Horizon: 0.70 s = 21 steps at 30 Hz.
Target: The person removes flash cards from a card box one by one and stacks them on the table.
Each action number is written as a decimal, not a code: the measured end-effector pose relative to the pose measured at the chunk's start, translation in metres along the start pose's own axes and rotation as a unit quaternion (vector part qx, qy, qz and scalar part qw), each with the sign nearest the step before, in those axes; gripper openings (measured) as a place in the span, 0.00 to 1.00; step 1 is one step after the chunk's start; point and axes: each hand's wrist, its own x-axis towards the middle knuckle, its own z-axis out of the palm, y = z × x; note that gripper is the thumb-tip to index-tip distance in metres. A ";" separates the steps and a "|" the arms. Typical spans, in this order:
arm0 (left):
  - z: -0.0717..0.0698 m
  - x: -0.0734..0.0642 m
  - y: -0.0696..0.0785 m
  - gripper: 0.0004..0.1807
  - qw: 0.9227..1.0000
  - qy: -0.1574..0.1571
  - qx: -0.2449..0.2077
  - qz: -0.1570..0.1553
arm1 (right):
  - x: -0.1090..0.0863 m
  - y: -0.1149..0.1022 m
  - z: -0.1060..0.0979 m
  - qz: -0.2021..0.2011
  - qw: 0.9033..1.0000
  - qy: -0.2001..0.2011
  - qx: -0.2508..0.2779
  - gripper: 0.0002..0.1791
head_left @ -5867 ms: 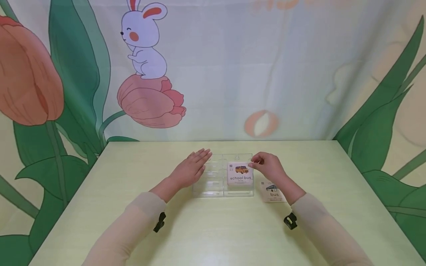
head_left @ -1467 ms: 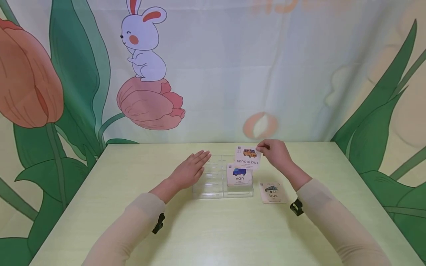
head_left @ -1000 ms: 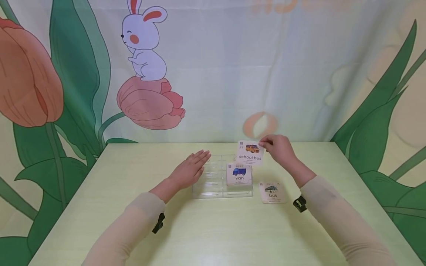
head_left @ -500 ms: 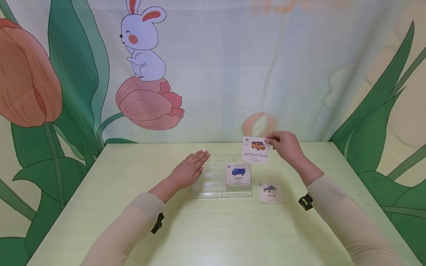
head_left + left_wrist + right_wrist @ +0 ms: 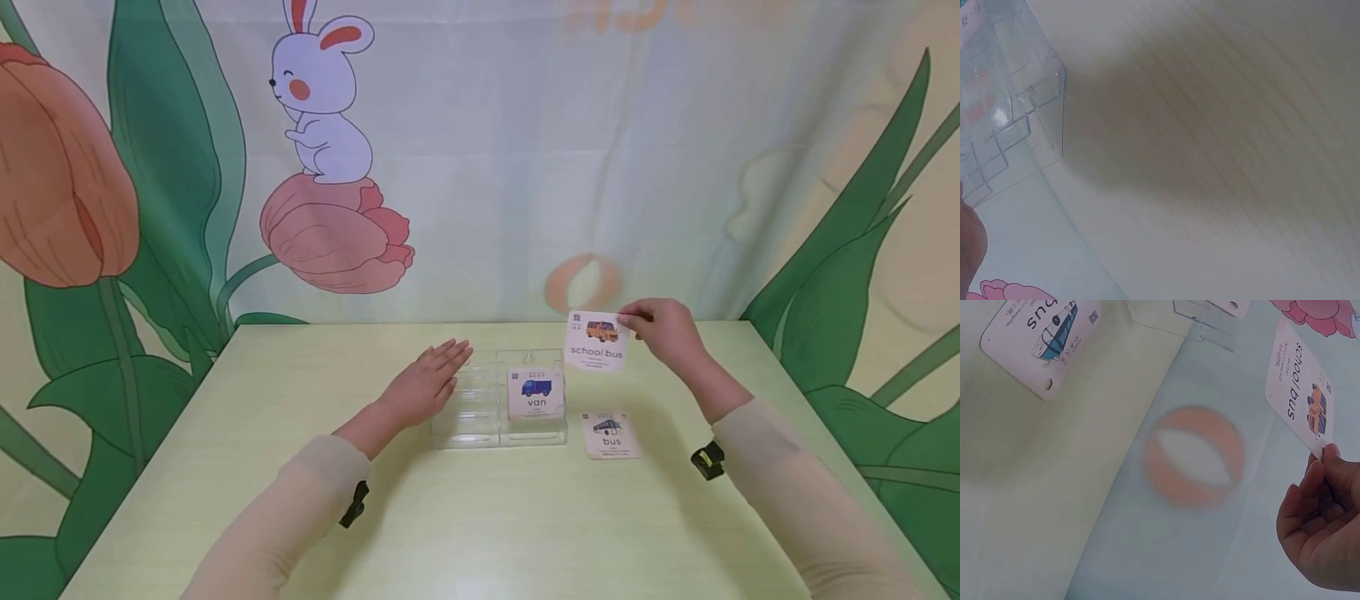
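My right hand [image 5: 666,333] pinches the school bus card [image 5: 596,342] by its upper right corner, between thumb and fingers. The card hangs in the air behind and right of a clear plastic rack [image 5: 465,440]. In the rack's right column stands the van card [image 5: 536,394]. My left hand [image 5: 422,383] has straight fingers and lies at the rack's left side. The left wrist view catches only a bit of that hand [image 5: 971,240], beside the rack [image 5: 1047,94]. On the table, right of the rack, lies the bus card [image 5: 612,436], also near the top of the right wrist view.
A pale table [image 5: 480,525] bears everything. At its back edge hangs a cloth backdrop [image 5: 480,208] printed with tulips and a rabbit. Each forearm wears a black wrist strap, one below the left sleeve [image 5: 354,504] and one by the right sleeve [image 5: 707,460].
The school bus card has come out of the rack in my right hand, rising and then moving right, which uncovers the van card. My left hand has stayed at the rack.
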 end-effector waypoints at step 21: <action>0.004 0.001 -0.003 0.29 1.000 0.013 -0.012 0.008 | -0.012 0.037 0.007 0.062 0.998 -0.015 0.005 0.18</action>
